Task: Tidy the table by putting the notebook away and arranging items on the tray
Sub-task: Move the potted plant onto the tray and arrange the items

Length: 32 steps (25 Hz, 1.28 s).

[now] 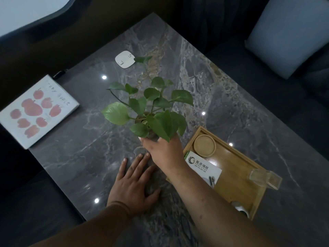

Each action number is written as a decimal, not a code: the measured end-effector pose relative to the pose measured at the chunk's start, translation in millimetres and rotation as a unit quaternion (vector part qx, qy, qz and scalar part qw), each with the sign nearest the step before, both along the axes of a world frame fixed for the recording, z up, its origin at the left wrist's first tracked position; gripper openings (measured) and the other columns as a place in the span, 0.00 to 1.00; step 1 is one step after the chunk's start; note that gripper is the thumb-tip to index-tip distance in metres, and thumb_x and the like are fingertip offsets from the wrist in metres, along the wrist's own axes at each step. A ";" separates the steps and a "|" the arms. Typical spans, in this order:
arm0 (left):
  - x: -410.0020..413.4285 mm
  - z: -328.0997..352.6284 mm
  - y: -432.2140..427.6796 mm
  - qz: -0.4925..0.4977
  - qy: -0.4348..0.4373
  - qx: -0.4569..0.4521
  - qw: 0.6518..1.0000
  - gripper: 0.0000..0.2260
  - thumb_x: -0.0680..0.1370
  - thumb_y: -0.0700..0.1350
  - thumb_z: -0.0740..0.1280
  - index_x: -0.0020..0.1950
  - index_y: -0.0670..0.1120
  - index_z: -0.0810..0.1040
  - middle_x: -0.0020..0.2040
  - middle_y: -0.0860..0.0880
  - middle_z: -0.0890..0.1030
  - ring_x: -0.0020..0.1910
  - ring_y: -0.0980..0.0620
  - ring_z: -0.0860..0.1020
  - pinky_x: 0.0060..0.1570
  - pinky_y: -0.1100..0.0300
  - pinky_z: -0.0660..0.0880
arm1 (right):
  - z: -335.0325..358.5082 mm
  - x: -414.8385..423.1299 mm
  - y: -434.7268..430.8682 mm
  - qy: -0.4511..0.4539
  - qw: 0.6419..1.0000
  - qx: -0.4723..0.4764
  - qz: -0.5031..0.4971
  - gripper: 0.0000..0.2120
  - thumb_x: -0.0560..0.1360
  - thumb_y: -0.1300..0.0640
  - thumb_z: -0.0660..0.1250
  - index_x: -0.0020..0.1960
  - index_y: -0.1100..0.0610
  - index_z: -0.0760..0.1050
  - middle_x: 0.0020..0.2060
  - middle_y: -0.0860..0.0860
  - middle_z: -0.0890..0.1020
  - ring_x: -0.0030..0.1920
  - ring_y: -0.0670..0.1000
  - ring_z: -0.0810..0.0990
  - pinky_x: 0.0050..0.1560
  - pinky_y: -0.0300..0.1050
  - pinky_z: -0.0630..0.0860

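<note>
My right hand grips the small pot of a leafy green plant near the middle of the grey marble table; the pot is mostly hidden by leaves and fingers. Flat on the table just in front lies my left hand, fingers spread, holding nothing. A white notebook printed with red apples rests at the table's left edge. The wooden tray sits to the right, carrying a round wooden coaster, a white printed card, a clear glass cup on its right rim and a white item at its near end.
A white rounded-square pad lies at the far side of the table. A small black object sits behind the notebook. Dark sofa seating surrounds the table, with a light blue cushion at the upper right.
</note>
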<state>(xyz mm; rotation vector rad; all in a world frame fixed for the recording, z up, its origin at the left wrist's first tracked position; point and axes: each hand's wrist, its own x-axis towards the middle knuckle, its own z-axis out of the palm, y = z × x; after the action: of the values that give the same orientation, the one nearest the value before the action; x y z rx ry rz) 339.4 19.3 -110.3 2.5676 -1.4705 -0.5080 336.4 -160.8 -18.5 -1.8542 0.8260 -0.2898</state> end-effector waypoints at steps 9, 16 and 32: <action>-1.8 -3.0 0.7 0.009 -0.016 -0.021 1.000 0.39 0.72 0.70 0.64 0.80 0.55 0.64 0.83 0.49 0.60 0.82 0.48 0.55 0.79 0.37 0.50 | 36.0 -82.6 -63.9 -0.032 0.988 0.113 -0.098 0.20 0.68 0.48 0.78 0.53 0.30 0.74 0.53 0.45 0.87 0.55 0.46 0.86 0.57 0.51 0.83; -2.5 -2.9 0.6 0.011 -0.022 -0.014 1.000 0.39 0.72 0.71 0.63 0.80 0.56 0.63 0.83 0.49 0.59 0.83 0.49 0.54 0.79 0.38 0.48 | 31.2 -146.8 -84.4 -0.041 0.982 0.124 -0.139 0.25 0.72 0.62 0.78 0.59 0.40 0.74 0.54 0.43 0.87 0.55 0.46 0.86 0.51 0.34 0.80; -3.0 -1.7 -1.3 0.008 -0.041 -0.008 0.999 0.39 0.74 0.71 0.61 0.81 0.55 0.63 0.83 0.49 0.58 0.83 0.49 0.52 0.79 0.37 0.49 | 12.3 -146.3 -72.9 0.096 0.984 0.069 -0.131 0.15 0.67 0.37 0.74 0.48 0.20 0.74 0.54 0.46 0.86 0.60 0.50 0.83 0.66 0.59 0.76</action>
<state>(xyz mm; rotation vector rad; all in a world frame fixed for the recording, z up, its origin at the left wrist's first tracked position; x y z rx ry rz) 336.4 18.0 -111.9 2.6156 -1.4710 -0.3900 190.1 -233.7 -6.2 -1.6623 1.1963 -0.2138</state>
